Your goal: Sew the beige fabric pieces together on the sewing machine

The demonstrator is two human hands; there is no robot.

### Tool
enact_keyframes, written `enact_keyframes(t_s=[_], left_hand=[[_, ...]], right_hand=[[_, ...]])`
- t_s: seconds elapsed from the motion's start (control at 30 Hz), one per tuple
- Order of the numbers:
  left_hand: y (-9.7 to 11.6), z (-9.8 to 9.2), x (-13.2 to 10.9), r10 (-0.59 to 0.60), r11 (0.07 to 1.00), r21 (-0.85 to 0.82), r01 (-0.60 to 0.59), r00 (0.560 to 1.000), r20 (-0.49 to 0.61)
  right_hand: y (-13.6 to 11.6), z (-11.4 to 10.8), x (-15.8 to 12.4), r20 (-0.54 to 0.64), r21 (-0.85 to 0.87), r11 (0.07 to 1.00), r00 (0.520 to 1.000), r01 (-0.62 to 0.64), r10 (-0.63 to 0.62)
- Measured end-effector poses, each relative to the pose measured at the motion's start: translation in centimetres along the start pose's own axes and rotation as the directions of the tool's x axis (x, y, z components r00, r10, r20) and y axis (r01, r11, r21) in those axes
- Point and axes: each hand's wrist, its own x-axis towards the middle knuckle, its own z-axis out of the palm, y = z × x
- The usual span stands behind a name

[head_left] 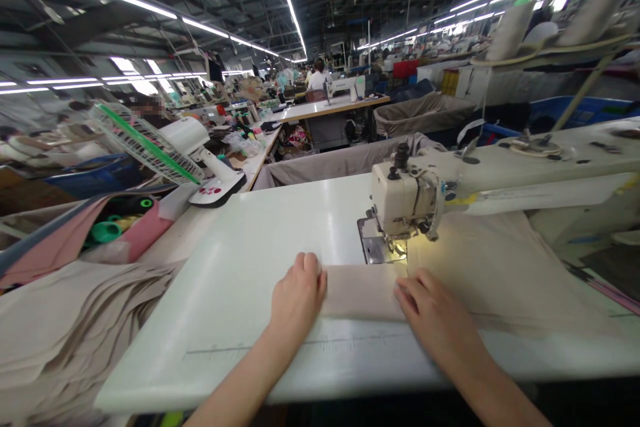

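A beige fabric panel lies flat on the pale sewing table, its far edge just in front of the metal needle plate. My left hand is closed at the panel's left end, fingers curled over the cloth. At its right part rests my right hand, thumb and fingers pinching the fabric near the needle. The sewing machine stands over the cloth with its lamp lit; the presser foot area is partly blurred. A larger spread of beige cloth lies to the right under the machine arm.
Stacked beige fabric pieces lie at the left. Beyond them stand a tilted fan and a pink cloth holder with green spools. Thread cones rise at the right. Farther off, a person sits near another sewing machine.
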Motion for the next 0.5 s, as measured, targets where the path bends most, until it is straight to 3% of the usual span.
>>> enact_keyframes(t_s=[0.07,0.13,0.17,0.2,0.27,0.37,0.5], left_hand=[[-0.1,0.1,-0.1,0.234,0.972,0.054,-0.229,0.966,-0.108],[-0.2,0.0,0.1,0.471,0.882,0.063,-0.467,0.878,-0.084],[-0.2,-0.1,0.2,0.53,0.848,0.049,-0.528,0.847,-0.039],[-0.1,-0.2,0.4,0.546,0.837,0.029,-0.546,0.838,0.008],[0.4,-0.4,0.7,0.497,0.867,-0.017,-0.497,0.865,0.066],[1.7,-0.6,1.0,0.401,0.915,-0.08,-0.396,0.915,0.051],[3.4,-0.6,2.1,0.337,0.941,-0.059,-0.334,0.941,0.034]], right_hand=[[0.2,-0.6,0.2,-0.028,-0.07,0.987,0.989,0.144,-0.146],[0.7,-1.1,0.4,-0.025,-0.085,0.959,0.962,0.27,-0.273],[0.9,-1.3,0.5,-0.015,-0.078,0.949,0.952,0.305,-0.307],[1.2,-1.5,0.5,-0.006,-0.067,0.945,0.947,0.321,-0.322],[1.5,-1.7,0.6,0.015,-0.046,0.949,0.95,0.312,-0.311],[1.5,-1.7,0.8,0.044,-0.046,0.963,0.963,0.266,-0.264],[1.0,-1.6,1.2,0.056,-0.06,0.973,0.974,0.223,-0.22]])
